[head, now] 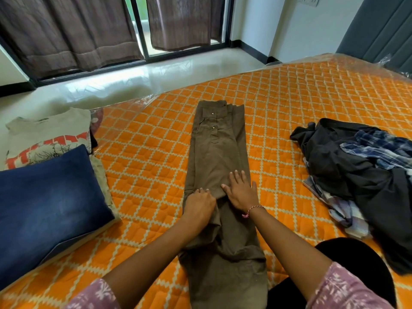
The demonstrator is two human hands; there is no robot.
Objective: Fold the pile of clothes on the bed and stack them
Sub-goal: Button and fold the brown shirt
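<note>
While the brown trousers (219,175) lie lengthwise down the middle of the orange bed (145,152), folded leg on leg, the head view shows the right hand (242,192) pressing flat with straight fingers and the left hand (199,205) curled, seemingly bunching cloth at mid-length. Folded blue jeans (46,204) and a printed shirt (49,137) sit at left, the unfolded pile (361,175) at right. If the left hand lifts unevenly, the legs could likely slide apart and the crease skew.
</note>
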